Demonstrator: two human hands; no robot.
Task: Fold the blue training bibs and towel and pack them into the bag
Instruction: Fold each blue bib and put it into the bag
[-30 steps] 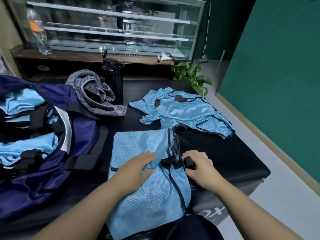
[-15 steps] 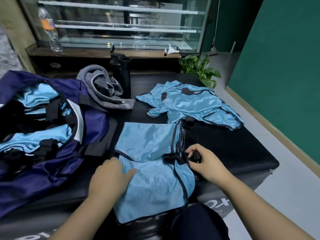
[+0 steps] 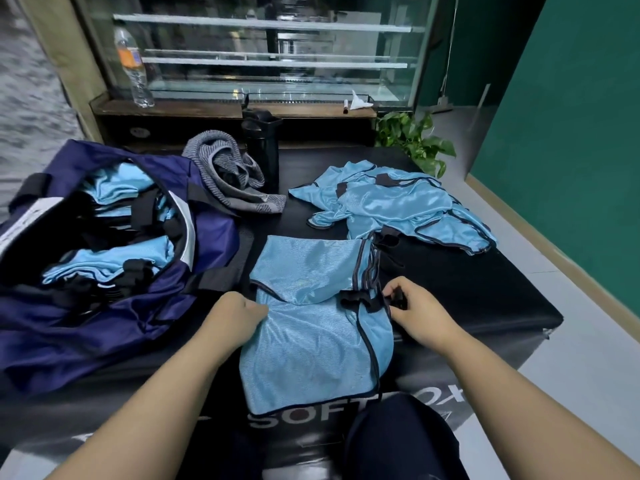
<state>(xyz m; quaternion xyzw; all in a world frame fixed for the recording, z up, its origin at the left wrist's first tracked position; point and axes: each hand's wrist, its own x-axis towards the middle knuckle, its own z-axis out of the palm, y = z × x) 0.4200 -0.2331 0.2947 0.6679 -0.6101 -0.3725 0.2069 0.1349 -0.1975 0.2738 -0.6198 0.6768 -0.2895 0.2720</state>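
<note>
A light blue training bib [image 3: 311, 327] lies partly folded on the black padded table [image 3: 485, 299], its near end hanging over the front edge. My left hand [image 3: 235, 320] grips the bib's left edge. My right hand [image 3: 412, 310] pinches the black strap at its right edge. An open navy bag [image 3: 131, 306] at the left holds several folded blue bibs [image 3: 114, 261]. More unfolded blue bibs [image 3: 398, 206] lie in a heap at the back right. A grey towel [image 3: 225, 174] sits crumpled behind the bag.
A black bottle [image 3: 263, 147] stands beside the towel. Behind the table is a glass display case with a water bottle [image 3: 133, 67] on its wooden ledge. A potted plant [image 3: 415, 140] and a green wall are to the right.
My left hand slid off the middle of the bib to its left edge and closed on it. My right hand stayed on the strap. The view moved back.
</note>
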